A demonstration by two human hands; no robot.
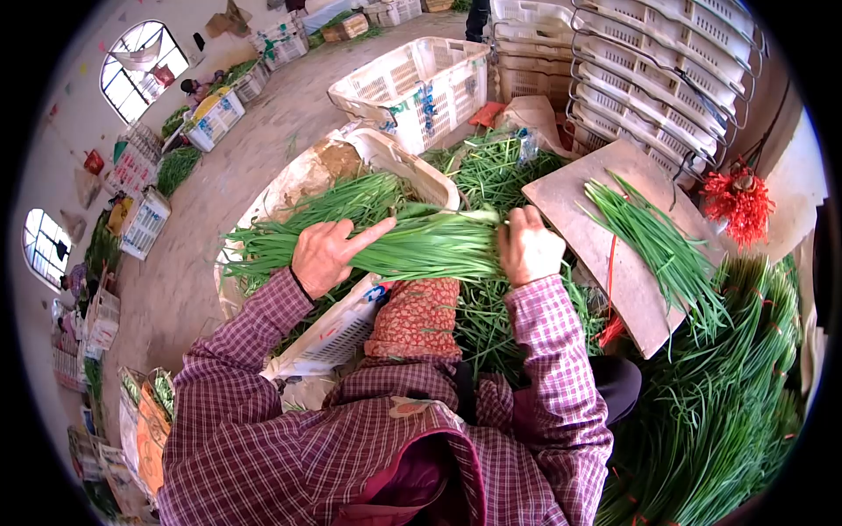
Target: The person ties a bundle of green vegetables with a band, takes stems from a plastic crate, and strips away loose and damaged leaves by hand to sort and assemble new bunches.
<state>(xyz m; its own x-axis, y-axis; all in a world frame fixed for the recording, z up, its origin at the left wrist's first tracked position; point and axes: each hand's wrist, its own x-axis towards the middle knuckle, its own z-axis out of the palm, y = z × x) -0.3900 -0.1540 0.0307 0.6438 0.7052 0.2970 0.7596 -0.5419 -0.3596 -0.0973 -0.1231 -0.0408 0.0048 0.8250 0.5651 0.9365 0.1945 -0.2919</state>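
A long bunch of green garlic chives (438,245) lies across in front of me, above my lap and the edge of a crate. My left hand (324,254) is closed over its leafy part, one digit stretched out along the stalks. At the paler stalk ends on the right, my right hand (531,247) has its fingers curled round the bunch; the fingertips are hidden. Beneath my left hand, more loose chives (351,197) fill a lined white crate (408,167). A red patterned cloth (414,320) covers my leg under the bunch.
On my right, a board (583,188) carries a smaller chive bunch (653,232). Red ties (738,202) hang beyond it, above a large chive heap (710,421). Stacked white crates (662,79) and a big basket (421,92) stand ahead. Other crates line the left wall.
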